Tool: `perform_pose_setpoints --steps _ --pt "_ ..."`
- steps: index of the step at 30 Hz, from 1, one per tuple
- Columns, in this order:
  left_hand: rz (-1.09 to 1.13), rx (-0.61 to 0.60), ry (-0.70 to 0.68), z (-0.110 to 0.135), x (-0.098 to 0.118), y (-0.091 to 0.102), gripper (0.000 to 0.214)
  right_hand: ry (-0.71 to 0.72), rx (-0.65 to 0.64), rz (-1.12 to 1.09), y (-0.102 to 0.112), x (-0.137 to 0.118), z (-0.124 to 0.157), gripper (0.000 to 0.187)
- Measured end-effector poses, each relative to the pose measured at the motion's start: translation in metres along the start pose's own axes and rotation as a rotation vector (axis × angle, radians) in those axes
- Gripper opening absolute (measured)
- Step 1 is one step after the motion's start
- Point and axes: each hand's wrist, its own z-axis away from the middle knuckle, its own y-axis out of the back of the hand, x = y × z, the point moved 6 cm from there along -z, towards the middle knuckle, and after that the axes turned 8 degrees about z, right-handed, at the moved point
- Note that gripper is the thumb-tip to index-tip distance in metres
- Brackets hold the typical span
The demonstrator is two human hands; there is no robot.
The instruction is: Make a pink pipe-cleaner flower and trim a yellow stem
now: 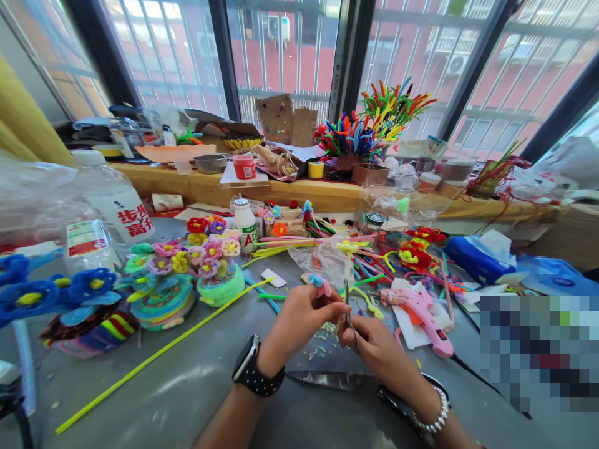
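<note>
My left hand (299, 318), with a black watch on its wrist, is closed in a pinch on a small pink and blue pipe-cleaner flower (317, 284) with a thin stem. My right hand (374, 343), wearing a bead bracelet, is closed on small scissors (350, 312) whose blades point up at the stem, close to my left fingers. Tiny green clippings (322, 343) lie on the grey table (196, 386) just under both hands.
A pink glue gun (423, 312) lies right of my hands. A long yellow-green pipe cleaner (159, 355) runs across the left. Pipe-cleaner flower baskets (219, 274), blue flowers (28, 299), plastic bottles (115, 206) and loose stems (374, 262) crowd the table. A knife (327, 379) lies near my wrists.
</note>
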Motion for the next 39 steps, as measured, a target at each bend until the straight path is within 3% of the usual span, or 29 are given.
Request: perform_pose_setpoints --steps 18,30,39 --pt "-0.017 0.043 -0.032 -0.001 -0.002 0.004 0.016 -0.054 0.052 0.101 0.004 0.004 -0.003 0.047" --pt "0.022 -0.048 0.003 0.000 -0.006 -0.001 0.016 -0.073 0.138 0.145 0.010 0.009 -0.002 0.059" --pt "0.050 0.001 -0.047 -0.001 0.002 0.001 0.013 -0.003 0.031 -0.030 0.002 -0.002 0.000 0.061"
